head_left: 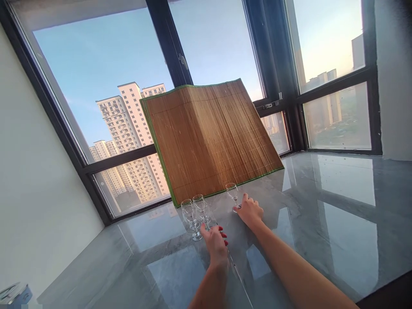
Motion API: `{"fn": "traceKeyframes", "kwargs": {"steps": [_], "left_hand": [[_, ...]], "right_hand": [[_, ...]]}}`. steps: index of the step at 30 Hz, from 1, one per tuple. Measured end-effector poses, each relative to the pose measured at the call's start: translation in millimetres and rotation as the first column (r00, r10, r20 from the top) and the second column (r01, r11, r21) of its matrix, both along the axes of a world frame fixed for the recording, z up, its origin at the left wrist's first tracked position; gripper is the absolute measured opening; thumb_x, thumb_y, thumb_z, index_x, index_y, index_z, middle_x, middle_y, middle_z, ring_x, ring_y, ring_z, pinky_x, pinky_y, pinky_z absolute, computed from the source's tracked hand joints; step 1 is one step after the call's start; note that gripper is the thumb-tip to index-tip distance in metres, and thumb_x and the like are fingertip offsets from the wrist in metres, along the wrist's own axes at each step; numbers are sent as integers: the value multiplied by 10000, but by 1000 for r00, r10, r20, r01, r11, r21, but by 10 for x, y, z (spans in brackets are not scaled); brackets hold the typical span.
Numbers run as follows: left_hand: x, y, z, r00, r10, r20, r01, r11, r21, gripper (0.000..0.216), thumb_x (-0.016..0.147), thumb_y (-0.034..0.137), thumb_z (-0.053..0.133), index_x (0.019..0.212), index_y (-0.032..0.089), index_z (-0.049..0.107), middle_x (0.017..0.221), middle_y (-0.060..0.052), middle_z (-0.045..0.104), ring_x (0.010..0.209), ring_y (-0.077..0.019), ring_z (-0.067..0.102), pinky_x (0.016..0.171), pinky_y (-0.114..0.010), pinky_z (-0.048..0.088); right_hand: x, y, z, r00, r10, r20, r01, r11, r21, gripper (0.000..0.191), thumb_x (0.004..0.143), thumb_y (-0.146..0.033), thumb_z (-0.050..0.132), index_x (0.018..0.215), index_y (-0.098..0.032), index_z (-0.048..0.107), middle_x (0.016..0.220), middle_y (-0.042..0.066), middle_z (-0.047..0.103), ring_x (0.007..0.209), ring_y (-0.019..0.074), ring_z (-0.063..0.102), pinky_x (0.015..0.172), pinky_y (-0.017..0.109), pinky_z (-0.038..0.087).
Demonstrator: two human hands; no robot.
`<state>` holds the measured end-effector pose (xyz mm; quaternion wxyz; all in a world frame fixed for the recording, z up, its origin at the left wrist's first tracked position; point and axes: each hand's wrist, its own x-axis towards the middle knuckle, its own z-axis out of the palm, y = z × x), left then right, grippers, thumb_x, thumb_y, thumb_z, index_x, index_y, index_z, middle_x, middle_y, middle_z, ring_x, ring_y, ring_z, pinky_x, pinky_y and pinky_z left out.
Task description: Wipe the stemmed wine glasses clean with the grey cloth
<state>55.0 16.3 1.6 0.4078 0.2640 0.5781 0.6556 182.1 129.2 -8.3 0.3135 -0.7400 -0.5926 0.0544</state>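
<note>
Several clear stemmed glasses [188,210] stand upright in a tight cluster on the grey stone surface. At the cluster's right side, my left hand [216,240] has its thumb and forefinger closed at the foot of the nearest right stemmed glass [202,209]. Its other fingers, with red nails, curl to the right. Farther right, a single stemmed glass [231,191] stands apart, and my right hand [251,211] pinches it low down by its foot. The fingers partly hide both feet, and the glass is see-through, so the exact contact is hard to make out.
Behind the glasses a brown bamboo mat [212,137] with green edging leans against the dark window frame [170,43]. A thin seam [236,268] runs through the glossy stone surface [289,257]. In the bottom left corner sits a blue and white can-like object [16,296], partly cut off.
</note>
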Motion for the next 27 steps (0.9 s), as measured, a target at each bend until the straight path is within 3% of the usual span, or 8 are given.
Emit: {"fn": "traceKeyframes", "kwargs": {"steps": [3,6,11,16,19,23,27], "left_hand": [[-64,49,-25,999,-42,0,42,999,-28,844,706,233,544,1480,209,208,772,-2,583,624,-146,562,508,-241,406],[-110,108,-55,999,-48,-2,48,998,-35,828,687,220,563,1460,206,265,762,-2,598,626,-163,586,511,-258,412],[-157,196,-41,994,-62,94,69,995,-68,709,653,175,588,1329,240,382,687,50,550,537,-121,548,470,-207,385],[-204,282,-77,984,-135,114,147,983,-107,312,750,235,597,1045,241,497,613,79,466,454,-81,451,444,-170,324],[-211,305,-134,990,-139,-32,136,987,-86,144,786,316,613,847,207,541,560,83,401,434,-74,366,448,-189,285],[-203,302,-155,894,-81,-441,160,977,144,295,755,400,680,609,178,551,558,45,451,503,-88,371,510,-226,277],[-172,282,-110,820,34,-572,165,942,292,306,765,472,681,685,178,658,682,-10,594,641,-150,513,613,-259,372]], "right_hand": [[139,4,83,986,-22,-167,7,996,-87,765,765,-510,607,1390,-110,418,1189,227,596,1140,403,548,844,486,470],[295,13,150,917,-84,-390,37,991,-126,654,815,-495,494,1344,-112,467,1129,241,623,1079,411,593,849,538,443],[385,17,192,853,-55,-519,44,998,-34,534,865,-415,387,1304,-126,483,961,217,674,880,349,653,776,493,451],[357,49,239,788,-15,-615,91,992,92,546,823,-361,432,1316,-130,459,931,155,688,837,276,653,739,363,452],[372,66,267,750,-16,-661,148,978,145,540,776,-351,470,1274,-146,499,936,126,693,823,249,644,718,318,439],[399,65,288,696,-13,-718,207,961,184,481,739,-380,482,1147,-148,589,909,115,695,765,232,627,663,295,419],[385,50,315,653,56,-755,193,952,237,352,730,-369,434,905,-160,656,806,85,689,695,201,602,607,273,399]]}}
